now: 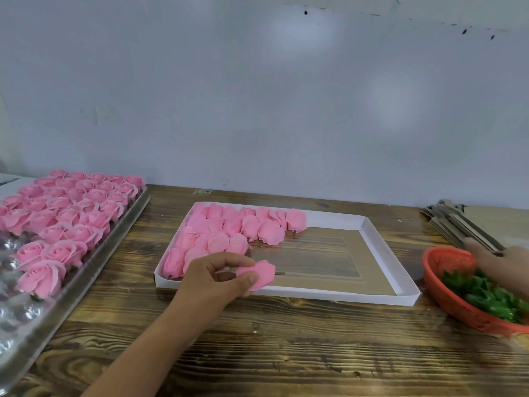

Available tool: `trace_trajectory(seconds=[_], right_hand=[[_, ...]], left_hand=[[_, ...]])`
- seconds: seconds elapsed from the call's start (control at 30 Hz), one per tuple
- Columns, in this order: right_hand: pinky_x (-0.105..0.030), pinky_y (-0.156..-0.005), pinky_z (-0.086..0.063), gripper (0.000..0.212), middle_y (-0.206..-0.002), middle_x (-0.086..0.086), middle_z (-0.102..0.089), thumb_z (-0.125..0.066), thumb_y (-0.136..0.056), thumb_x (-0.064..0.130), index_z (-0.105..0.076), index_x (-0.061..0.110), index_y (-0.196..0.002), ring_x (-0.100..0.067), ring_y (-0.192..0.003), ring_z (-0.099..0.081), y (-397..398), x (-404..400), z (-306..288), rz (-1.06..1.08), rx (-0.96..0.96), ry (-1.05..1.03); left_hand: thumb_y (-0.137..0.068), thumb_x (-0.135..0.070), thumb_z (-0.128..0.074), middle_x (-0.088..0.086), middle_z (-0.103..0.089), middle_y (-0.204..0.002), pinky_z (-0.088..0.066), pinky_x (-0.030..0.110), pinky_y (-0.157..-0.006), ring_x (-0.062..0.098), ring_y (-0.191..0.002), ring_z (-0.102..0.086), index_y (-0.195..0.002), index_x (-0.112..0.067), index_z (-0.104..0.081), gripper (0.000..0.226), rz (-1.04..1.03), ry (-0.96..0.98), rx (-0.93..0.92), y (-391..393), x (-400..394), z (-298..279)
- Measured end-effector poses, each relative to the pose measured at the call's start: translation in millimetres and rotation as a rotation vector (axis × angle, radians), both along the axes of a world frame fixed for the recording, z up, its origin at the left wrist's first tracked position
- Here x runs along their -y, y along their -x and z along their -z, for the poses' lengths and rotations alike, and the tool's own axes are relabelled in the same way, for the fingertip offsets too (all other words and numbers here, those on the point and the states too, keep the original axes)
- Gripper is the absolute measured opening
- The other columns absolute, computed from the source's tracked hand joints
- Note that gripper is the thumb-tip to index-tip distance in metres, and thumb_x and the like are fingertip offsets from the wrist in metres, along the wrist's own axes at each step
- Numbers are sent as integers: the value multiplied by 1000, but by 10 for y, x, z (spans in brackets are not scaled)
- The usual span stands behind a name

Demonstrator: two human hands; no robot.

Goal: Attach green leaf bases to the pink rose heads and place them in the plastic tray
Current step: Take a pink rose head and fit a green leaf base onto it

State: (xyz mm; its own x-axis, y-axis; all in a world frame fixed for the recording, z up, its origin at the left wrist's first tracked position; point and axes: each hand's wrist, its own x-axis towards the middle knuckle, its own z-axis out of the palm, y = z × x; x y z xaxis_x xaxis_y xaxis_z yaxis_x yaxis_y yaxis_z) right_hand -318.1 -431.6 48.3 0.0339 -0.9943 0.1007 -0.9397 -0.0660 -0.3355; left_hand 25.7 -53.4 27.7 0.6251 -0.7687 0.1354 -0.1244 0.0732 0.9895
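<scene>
1. A pink rose head (256, 275) lies on its side between the thumb and fingers of the left hand (220, 277); the hand is closed on it, thumb under the petals and fingers over the top; a short dark stub sticks out of the rose toward the right.
2. The rose is held just over the near left part of a shallow white tray (380, 247), close to its front wall; the tray has a clear bottom through which the wood grain shows.
3. More pink roses (229, 233) already lie in that tray, packed in rows against its far and left walls (all tipped on their sides); the right half of the tray bottom is bare.
4. The right hand (498, 263) is blurred at the right edge, over the far rim of an orange mesh basket (449, 293); whether its fingers are apart or together I cannot tell.
5. Green leaf pieces (483, 293) are heaped inside the basket.
6. On the left stands a long clear moulded tray (25, 316) with upright pink roses (77, 207) filling its far rows; several near cups hold nothing.
7. Behind the basket lies a stack of flat grey-brown pieces (463, 224); what they are is unclear.
8. Everything rests on a dark wood-grain desk (286, 353) against a pale wall (257, 96).
</scene>
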Motion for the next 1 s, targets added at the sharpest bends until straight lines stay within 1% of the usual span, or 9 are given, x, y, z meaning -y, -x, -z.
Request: trace_trajectory(seconds=[0.07, 0.17, 0.27, 0.33, 0.5, 0.6, 0.7, 0.83, 1.0], right_hand=[[-41, -60, -53, 84, -51, -15, -57, -24, -69, 77, -54, 0, -59, -31, -53, -59, -168, -232, -142, -11, 184, 68], [-34, -52, -39, 48, -45, -8, -45, -35, -74, 48, -50, 5, -59, -23, -45, -46, -542, -692, -302, -75, 479, 126], [-22, -44, -36, 30, -55, -6, -55, -49, -87, 24, -61, 0, -75, -18, -45, -41, -907, -1072, -350, -195, 771, -26], [-20, -39, -37, 20, -62, -4, -60, -54, -91, 15, -64, 5, -77, -13, -46, -42, -1208, -1357, -336, -287, 855, -178], [-32, -64, -51, 21, -69, -5, -66, -56, -97, 26, -65, 14, -83, -10, -55, -54, -1847, -1952, 25, -497, 775, -333], [-31, -59, -53, 22, -63, 2, -61, -55, -98, 24, -64, 18, -80, -5, -51, -56, -2090, -2197, 171, -610, 813, -354], [-36, -65, -55, 21, -65, 5, -63, -54, -99, 29, -67, 20, -85, -4, -58, -61, -2173, -2340, 221, -669, 822, -356], [-17, -57, -51, 24, -71, 2, -71, -54, -100, 27, -74, 18, -92, -3, -63, -65, -2144, -2451, 189, -640, 1037, -511], [-22, -72, -57, 29, -93, -13, -76, -53, -101, 28, -77, 11, -99, -16, -85, -72, -2068, -2535, 174, -646, 1192, -705]], left_hand=[[-79, -11, -81, -21, -74, -87, -51, 8, -63, -1, -73, -70, -85, -37, -79, 26, 2, -2, -7, 6, 4, 0], [-79, -12, -81, -25, -72, -82, -50, 6, -62, -6, -73, -67, -84, -39, -79, 28, 5, -11, 14, 17, -2, 4], [-79, -12, -81, -27, -71, -83, -49, 5, -62, -8, -73, -67, -85, -39, -79, 28, 7, -9, 10, 15, -4, 3], [-78, -12, -81, -24, -73, -86, -50, 6, -62, -6, -74, -68, -86, -37, -79, 26, 3, -6, -4, 12, -1, -1], [-79, -16, -81, -22, -73, -92, -52, 8, -65, -6, -82, -67, -87, -39, -79, 25, 5, -14, -24, -8, -6, -2], [-78, -18, -81, -20, -74, -92, -54, 11, -67, -2, -85, -69, -86, -39, -79, 24, 3, -15, -41, -13, -13, -3], [-79, -12, -80, -20, -74, -88, -53, 10, -63, -1, -79, -70, -86, -36, -80, 25, 8, 0, -52, 2, -9, -1], [-78, -12, -81, -19, -74, -86, -53, 11, -63, -1, -78, -70, -85, -37, -80, 26, 10, -9, -38, 23, -3, 4], [-75, -18, -82, -15, -75, -90, -55, 15, -67, 3, -84, -71, -87, -38, -80, 23, -6, -14, -60, 8, 1, 19]])
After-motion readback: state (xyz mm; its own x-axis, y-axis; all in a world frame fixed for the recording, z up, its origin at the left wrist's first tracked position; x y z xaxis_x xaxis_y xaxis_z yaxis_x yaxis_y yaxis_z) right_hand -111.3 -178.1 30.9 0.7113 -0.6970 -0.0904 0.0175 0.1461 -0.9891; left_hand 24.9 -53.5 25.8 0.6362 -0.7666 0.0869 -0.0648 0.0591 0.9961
